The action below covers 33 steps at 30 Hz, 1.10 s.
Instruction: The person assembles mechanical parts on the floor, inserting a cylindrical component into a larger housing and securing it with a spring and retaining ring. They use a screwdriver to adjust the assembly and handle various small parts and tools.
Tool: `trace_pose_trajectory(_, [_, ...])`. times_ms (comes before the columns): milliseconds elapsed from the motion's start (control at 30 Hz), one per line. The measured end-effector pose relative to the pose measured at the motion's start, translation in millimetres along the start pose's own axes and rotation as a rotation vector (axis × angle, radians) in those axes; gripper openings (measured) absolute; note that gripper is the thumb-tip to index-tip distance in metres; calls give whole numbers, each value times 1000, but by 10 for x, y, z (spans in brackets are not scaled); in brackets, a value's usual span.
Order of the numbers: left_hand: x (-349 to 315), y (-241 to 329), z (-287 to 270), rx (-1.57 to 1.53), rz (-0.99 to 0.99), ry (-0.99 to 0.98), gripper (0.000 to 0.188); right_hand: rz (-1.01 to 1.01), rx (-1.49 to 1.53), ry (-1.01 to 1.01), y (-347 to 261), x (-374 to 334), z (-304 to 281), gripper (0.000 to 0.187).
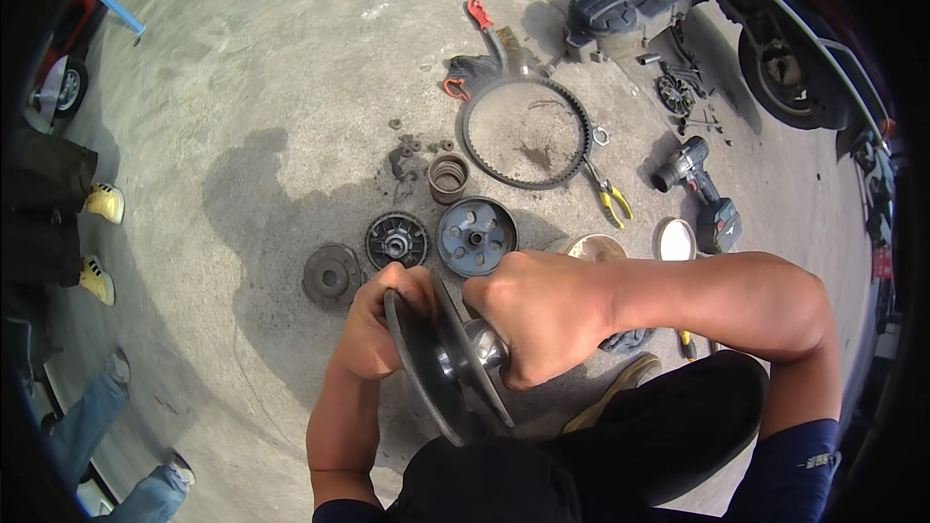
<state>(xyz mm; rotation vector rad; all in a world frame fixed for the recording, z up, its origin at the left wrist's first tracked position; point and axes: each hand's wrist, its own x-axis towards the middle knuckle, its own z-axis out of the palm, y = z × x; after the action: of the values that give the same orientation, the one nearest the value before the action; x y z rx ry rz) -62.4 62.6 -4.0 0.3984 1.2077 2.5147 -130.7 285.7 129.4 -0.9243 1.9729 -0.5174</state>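
The left hand (pixel 373 329) has its grip wrapped round the rim of a dark pulley disc assembly (pixel 441 358), held on edge between both hands. Just right, the right hand (pixel 538 315) grip is clenched on its shiny hub (pixel 481 347). Beyond them, on the concrete floor (pixel 291 87), lies a toothed drive belt (pixel 526 131).

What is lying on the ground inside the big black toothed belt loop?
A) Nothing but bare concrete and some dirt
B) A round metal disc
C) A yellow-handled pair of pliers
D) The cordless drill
A: the belt rings only dusty concrete; the pliers and drill lie outside it.
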Motion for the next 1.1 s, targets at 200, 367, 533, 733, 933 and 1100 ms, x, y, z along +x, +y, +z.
trace_pose_trajectory(200, [-22, -57, -28, -79, -15, 6, 41, 63, 110, -179, 19, 64, -92, 51])
trace_pose_trajectory(367, [-129, -73, -126, 50, 51, 32, 38, -230, -204, 398, 66, -123, 182, 37])
trace_pose_trajectory(533, [-217, -170, -148, -37, 0, 97, 35, -365, -744, 908, 177, -9, 542, 23])
trace_pose_trajectory(733, [-216, -109, -173, 86, 64, 55, 30, -369, -659, 831, 163, 8, 531, 22])
trace_pose_trajectory(933, [-136, -24, -86, 15, 64, 52, 27, -229, -437, 516, 31, -71, 383, 24])
trace_pose_trajectory(1100, [-80, 25, -54, -113, -17, 42, 26, -98, -217, 274, -42, -48, 185, 34])
